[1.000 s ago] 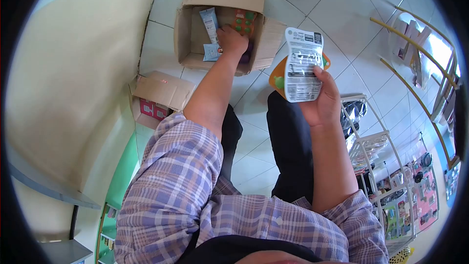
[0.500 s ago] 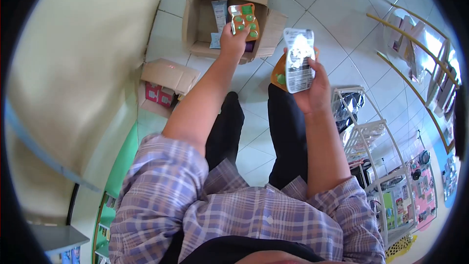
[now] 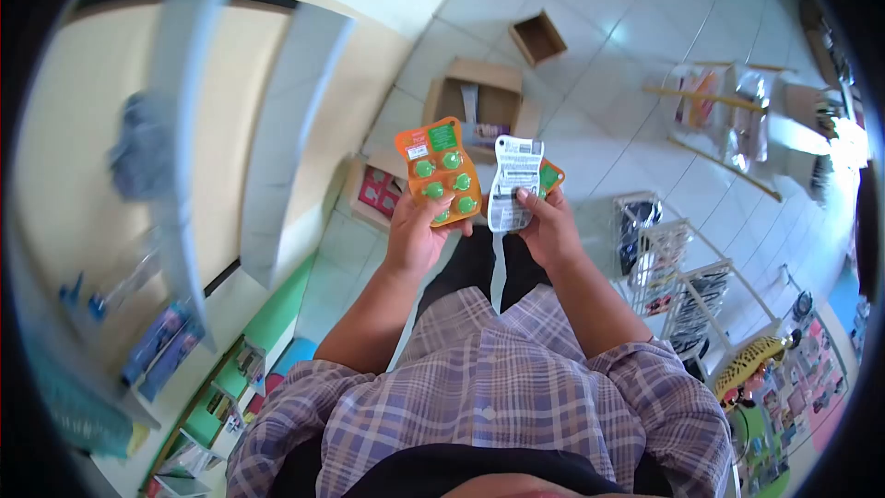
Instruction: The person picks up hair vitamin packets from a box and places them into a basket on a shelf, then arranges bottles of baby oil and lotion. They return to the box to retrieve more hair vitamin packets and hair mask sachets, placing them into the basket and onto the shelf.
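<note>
My left hand [image 3: 417,232] is closed round the lower end of an orange blister pack [image 3: 441,169] with several green capped pods facing me. To its right, my right hand [image 3: 553,229] grips a blister pack turned to its white printed back [image 3: 518,164]. Behind that one, an orange corner of another pack [image 3: 555,175] shows in the same hand. Both hands are raised in front of me, the packs close together but apart. Beyond them stands an open cardboard box [image 3: 505,80] on the floor, with a pale tube [image 3: 469,103] inside; the packs partly cover it.
A smaller carton [image 3: 350,186] with pink packets sits at the left by the wall. Farther off lies a small open brown box [image 3: 539,37]. White wire racks [image 3: 664,254] with goods stand at the right, wall shelves [image 3: 293,138] at the left.
My left hand has come up out of the cardboard box with the orange blister pack, beside my right hand. My view has shifted, bringing the wall shelves into sight.
</note>
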### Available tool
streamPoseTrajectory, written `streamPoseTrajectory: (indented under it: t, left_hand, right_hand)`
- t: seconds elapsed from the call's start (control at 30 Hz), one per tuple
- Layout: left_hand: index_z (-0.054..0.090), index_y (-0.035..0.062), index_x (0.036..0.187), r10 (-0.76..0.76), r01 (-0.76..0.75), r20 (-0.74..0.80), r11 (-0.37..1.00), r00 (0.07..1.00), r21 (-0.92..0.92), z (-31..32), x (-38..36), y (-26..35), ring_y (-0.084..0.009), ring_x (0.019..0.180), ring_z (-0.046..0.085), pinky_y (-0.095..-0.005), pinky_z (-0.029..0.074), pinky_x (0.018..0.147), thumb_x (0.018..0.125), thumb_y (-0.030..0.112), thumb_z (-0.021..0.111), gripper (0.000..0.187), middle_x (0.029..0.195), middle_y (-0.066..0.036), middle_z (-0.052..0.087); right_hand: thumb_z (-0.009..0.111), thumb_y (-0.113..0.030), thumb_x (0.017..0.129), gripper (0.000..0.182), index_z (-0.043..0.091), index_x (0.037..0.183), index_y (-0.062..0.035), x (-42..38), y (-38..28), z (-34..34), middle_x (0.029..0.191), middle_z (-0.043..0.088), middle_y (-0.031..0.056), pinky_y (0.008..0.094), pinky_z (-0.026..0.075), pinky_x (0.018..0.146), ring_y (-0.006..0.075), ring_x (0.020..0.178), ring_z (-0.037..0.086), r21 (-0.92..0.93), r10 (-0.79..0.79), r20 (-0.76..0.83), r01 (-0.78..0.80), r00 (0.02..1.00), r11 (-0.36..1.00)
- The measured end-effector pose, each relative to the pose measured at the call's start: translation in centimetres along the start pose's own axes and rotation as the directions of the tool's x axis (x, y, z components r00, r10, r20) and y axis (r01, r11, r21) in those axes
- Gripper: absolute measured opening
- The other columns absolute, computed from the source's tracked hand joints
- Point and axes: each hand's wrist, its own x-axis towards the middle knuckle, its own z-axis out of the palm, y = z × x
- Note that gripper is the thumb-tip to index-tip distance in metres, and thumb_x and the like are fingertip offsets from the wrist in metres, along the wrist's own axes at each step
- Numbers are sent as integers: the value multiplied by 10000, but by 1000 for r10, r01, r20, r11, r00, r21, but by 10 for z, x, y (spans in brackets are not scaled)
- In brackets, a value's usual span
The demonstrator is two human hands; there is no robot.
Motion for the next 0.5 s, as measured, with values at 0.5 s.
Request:
streamPoseTrajectory:
  t: [0.5]
  left_hand:
    - [479,32,1249,632,-629,117,700,766,338,84,-209,176,-117,1071,599,-288,504,896,985,169,637,337,1150,-56,620]
  right_hand:
    - [747,34,835,459,539,1239,-29,-180,-13,277,1147,679,93,330,537,903,179,1042,659,-343,-334,519,549,787,762]
